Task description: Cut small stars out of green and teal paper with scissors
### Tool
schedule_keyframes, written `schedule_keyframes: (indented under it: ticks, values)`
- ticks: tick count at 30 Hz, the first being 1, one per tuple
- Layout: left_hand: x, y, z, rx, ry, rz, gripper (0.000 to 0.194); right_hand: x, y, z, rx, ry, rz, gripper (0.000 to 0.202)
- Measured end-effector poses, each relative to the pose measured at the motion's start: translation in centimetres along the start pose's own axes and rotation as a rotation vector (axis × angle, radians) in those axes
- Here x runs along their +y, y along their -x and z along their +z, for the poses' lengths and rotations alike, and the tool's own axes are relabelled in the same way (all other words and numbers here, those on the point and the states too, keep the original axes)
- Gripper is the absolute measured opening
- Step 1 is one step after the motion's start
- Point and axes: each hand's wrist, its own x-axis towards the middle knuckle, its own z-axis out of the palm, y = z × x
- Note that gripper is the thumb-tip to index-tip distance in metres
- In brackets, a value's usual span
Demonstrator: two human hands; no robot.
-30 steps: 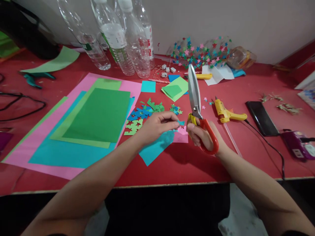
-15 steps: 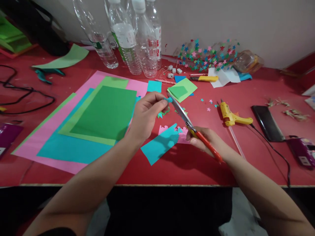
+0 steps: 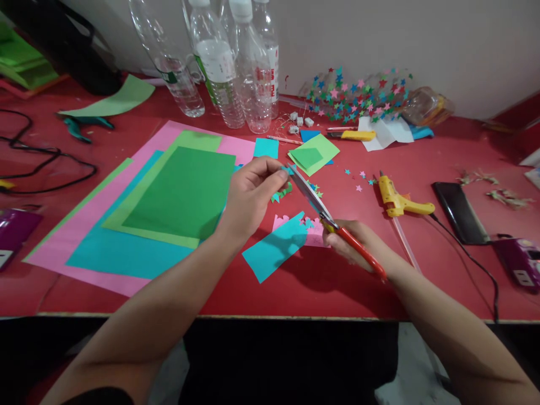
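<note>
My left hand (image 3: 257, 188) pinches a small piece of blue paper (image 3: 291, 169) between thumb and fingers. Red-handled scissors (image 3: 318, 208) are gripped in my right hand (image 3: 354, 242), their blade tips at the blue piece. Whether the blades are cutting through it cannot be made out. Below the hands a blue paper strip (image 3: 274, 247) with a notched end lies partly over a pink paper strip (image 3: 318, 236). Small green and blue paper scraps (image 3: 280, 193) lie under the blades. Left of my left hand is a stack of coloured sheets, a dark green sheet (image 3: 181, 191) on top.
A yellow glue gun (image 3: 399, 197) and a black phone (image 3: 459, 212) lie to the right. Plastic bottles (image 3: 217, 73) stand at the back, beside a clear bottle covered with paper stars (image 3: 358, 95). A yellow cutter (image 3: 356, 135) and pliers (image 3: 82, 126) lie farther off.
The scissors' blades have closed somewhat and their handles have shifted slightly to the right. My left hand keeps its pinch on the blue piece. The whole view has moved a little.
</note>
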Motion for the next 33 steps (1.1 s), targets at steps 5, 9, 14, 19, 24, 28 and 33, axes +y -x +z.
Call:
schedule_keyframes:
  ticks: [5,9,14,19,24,28,33]
  values:
    - [0.31,0.08,-0.03,0.008,-0.017,0.0,0.013,-0.07,-0.03,0.08,0.015,-0.019,0.04,0.037]
    - [0.42,0.08,-0.08,-0.011,-0.022,0.01,0.014,-0.13,-0.05,0.14,0.022,-0.033,0.03,0.038]
    - [0.52,0.06,-0.14,-0.019,-0.031,0.002,0.014,0.13,0.1,0.1,0.028,-0.038,0.042,0.035]
    - [0.58,0.0,-0.22,-0.034,-0.027,0.015,0.014,0.33,0.26,-0.11,0.02,-0.021,0.052,0.032]
    - [0.44,-0.22,-0.37,-0.041,-0.039,0.029,0.013,0.11,0.2,-0.21,0.021,0.011,0.061,0.035]
    - [0.36,-0.34,-0.45,-0.052,-0.034,0.052,0.013,0.04,0.18,-0.23,0.024,0.025,0.058,0.034]
    - [0.38,-0.38,-0.52,-0.063,-0.027,0.057,0.014,0.13,0.18,-0.32,0.034,0.069,0.057,0.036]
